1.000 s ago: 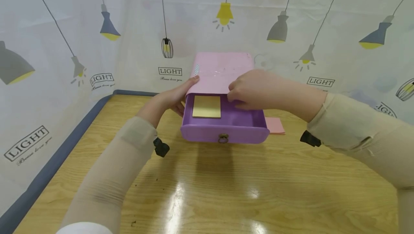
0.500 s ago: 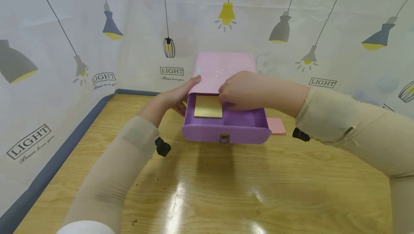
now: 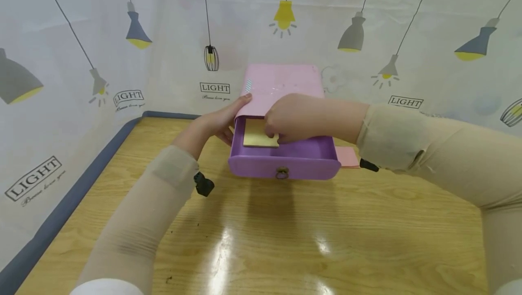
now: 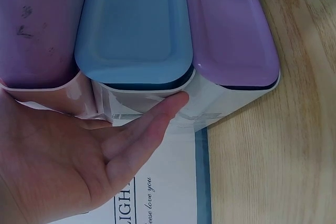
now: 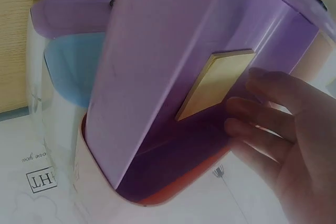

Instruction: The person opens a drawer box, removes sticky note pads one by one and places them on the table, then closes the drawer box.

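the left hand [image 3: 218,123], fingers straight, rests against the mini drawer cabinet [image 3: 281,75], presumably to steady it. the purple top drawer [image 3: 254,166] stands pulled out, apparently for access to the yellow sticky-note pad [image 3: 254,135] lying inside. the right hand [image 3: 303,116] is at the pad's edge, fingers loosely bent, not closed on it; contact unclear. counts: two hands; three drawers, including one blue drawer [image 4: 136,30] and one purple bottom drawer [image 4: 233,32]; two pads, the pink sticky-note pad [image 3: 346,157] being on the table [image 3: 285,249].

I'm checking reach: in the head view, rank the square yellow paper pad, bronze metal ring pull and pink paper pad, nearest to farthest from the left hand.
1. Yellow pad, left in purple drawer
2. Ring pull, drawer front
3. Pink pad, right of drawer
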{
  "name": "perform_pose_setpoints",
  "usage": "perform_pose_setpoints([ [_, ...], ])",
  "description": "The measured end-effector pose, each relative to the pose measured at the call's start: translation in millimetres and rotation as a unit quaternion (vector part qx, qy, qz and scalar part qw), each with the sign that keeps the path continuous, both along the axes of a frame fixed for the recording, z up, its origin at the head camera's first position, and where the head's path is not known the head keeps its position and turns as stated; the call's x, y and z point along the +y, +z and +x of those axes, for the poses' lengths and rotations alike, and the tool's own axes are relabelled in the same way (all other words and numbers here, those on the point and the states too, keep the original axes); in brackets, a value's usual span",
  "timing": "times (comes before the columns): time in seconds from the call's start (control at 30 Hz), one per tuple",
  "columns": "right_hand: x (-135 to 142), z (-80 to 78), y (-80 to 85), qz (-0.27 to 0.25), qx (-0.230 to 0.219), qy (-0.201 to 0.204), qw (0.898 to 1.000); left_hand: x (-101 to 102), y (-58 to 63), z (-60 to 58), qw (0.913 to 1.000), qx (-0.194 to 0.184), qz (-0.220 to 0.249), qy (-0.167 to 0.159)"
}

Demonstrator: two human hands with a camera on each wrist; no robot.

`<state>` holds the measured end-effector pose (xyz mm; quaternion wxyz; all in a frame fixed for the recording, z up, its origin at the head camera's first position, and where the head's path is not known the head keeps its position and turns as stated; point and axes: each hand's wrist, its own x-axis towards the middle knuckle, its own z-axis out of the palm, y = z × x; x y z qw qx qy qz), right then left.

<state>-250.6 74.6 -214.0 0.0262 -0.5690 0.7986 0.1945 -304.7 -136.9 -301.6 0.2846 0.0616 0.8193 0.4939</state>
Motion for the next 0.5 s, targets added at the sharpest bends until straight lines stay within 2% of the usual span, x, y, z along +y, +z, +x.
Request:
perform_pose_setpoints([
  [0.2, -8, 0.3, -3.1, 0.042, -0.026, -0.022, 0.999, 0, 0.2, -0.5, 1.0000, 0.002, -0.003, 0.001],
  [0.5, -13, -3.1, -13.5, 0.072, -0.024, -0.009, 0.997, 0, -1.0, -2.2, 1.0000, -0.001, -0.005, -0.001],
])
